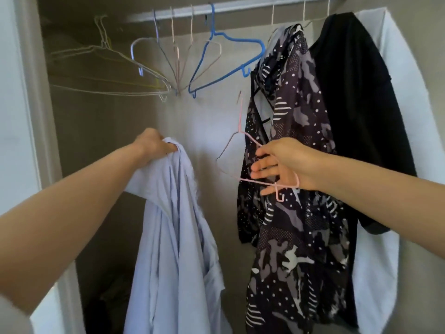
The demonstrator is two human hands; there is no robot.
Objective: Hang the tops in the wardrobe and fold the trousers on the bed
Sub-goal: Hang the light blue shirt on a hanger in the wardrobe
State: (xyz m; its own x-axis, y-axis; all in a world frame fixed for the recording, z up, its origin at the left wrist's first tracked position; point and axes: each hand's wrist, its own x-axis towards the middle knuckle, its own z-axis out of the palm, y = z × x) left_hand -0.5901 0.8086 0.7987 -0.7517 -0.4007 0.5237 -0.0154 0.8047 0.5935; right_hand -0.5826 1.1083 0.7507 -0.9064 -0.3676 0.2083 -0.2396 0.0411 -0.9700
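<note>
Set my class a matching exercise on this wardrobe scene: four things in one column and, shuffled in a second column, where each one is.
Things
1. light blue shirt
2. pink hanger
3. blue hanger
4. black top

Places
A. hangs bare on the rail
B. held in the right hand
C. hangs on the rail on a hanger
D. gripped by the left hand

Pairs: 1-D, 2-B, 3-A, 4-C

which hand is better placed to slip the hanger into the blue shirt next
Right. The right hand holds the pink hanger just beside the shirt, while the left hand is occupied gripping the shirt's top.
</note>
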